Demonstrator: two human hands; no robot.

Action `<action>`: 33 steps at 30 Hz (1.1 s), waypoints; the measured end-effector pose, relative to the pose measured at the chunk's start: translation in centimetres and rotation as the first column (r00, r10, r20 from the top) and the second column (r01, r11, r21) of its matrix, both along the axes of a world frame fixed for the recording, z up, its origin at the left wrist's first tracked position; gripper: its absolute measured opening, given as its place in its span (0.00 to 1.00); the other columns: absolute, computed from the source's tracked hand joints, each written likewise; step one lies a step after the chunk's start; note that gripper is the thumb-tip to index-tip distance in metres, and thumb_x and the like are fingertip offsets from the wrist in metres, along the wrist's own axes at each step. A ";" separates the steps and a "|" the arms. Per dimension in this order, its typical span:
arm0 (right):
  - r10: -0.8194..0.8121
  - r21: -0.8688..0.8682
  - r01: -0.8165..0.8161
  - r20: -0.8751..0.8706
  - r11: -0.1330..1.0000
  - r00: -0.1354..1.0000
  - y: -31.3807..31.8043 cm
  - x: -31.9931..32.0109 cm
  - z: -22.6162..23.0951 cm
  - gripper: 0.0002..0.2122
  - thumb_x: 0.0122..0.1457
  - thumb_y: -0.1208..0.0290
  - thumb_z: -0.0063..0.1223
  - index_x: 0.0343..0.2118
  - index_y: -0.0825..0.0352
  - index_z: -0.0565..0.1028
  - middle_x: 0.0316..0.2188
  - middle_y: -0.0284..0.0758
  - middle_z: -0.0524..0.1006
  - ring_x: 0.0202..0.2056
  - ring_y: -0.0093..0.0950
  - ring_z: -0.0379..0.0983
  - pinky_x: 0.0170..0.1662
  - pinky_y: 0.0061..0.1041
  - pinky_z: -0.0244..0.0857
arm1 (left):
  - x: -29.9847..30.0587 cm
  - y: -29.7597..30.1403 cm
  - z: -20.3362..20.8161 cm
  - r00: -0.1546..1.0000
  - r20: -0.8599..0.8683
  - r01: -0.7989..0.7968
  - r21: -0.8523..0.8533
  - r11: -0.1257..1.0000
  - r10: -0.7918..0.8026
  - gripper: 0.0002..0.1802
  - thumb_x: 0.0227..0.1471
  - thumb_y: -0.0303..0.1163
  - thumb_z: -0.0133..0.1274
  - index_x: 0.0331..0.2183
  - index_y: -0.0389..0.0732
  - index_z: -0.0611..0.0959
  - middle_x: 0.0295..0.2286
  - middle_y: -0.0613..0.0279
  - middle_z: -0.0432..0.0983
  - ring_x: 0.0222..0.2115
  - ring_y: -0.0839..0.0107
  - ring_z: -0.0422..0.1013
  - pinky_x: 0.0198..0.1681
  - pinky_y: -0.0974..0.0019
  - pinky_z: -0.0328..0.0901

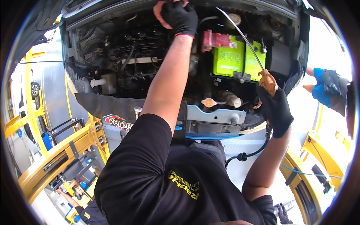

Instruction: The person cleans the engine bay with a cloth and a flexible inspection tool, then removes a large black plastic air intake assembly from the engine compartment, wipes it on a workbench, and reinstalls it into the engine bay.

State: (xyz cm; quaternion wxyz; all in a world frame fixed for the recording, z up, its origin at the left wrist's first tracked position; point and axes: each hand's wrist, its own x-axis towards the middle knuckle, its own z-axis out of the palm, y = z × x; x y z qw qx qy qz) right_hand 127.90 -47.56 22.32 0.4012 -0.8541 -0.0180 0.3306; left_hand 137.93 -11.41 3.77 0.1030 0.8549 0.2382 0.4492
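Wiping well likely needs even pressure: left hand (182, 18), fingers clamped on pink cloth (159, 14); right hand (276, 111), fingers clamped around orange air gun (267, 81).

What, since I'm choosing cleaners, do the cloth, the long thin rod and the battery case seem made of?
Cloth: probably soft fabric, matte, bunched under the left hand. Rod: likely metal, smooth, silvery, with a bright shine. Battery case: apparently plastic, smooth, evenly bright green.

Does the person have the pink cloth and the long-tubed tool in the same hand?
No, the left hand holds the pink cloth, while the right hand grips the long-tubed tool by its orange-brown handle.
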 end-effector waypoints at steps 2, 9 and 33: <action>-0.015 -0.002 0.015 -0.043 1.000 0.999 -2.2 1.2 0.3 0.15 0.67 0.64 0.60 0.47 0.73 0.79 0.26 0.31 0.79 0.29 0.20 0.74 0.34 0.26 0.68 | 3.2 -2.9 -0.9 0.998 0.039 -0.055 -0.061 0.997 0.057 0.10 0.53 0.32 0.59 0.35 0.38 0.90 0.43 0.42 0.82 0.48 0.44 0.74 0.57 0.48 0.67; -0.123 -0.078 0.120 -0.026 0.990 0.992 -11.1 5.6 -1.3 0.16 0.66 0.63 0.60 0.45 0.73 0.80 0.27 0.33 0.80 0.27 0.21 0.74 0.32 0.25 0.67 | 7.3 -9.3 -1.3 0.984 0.128 -0.115 -0.084 0.990 0.125 0.11 0.52 0.32 0.61 0.33 0.35 0.89 0.44 0.41 0.80 0.49 0.42 0.72 0.56 0.48 0.66; -0.262 -0.040 0.259 -0.206 0.965 0.943 -14.1 10.6 -4.0 0.13 0.64 0.69 0.59 0.47 0.70 0.79 0.19 0.27 0.73 0.15 0.15 0.65 0.19 0.17 0.57 | -3.1 -2.4 3.5 0.894 0.446 0.098 -0.290 0.952 0.044 0.10 0.62 0.31 0.53 0.34 0.37 0.86 0.32 0.57 0.83 0.33 0.58 0.78 0.37 0.53 0.71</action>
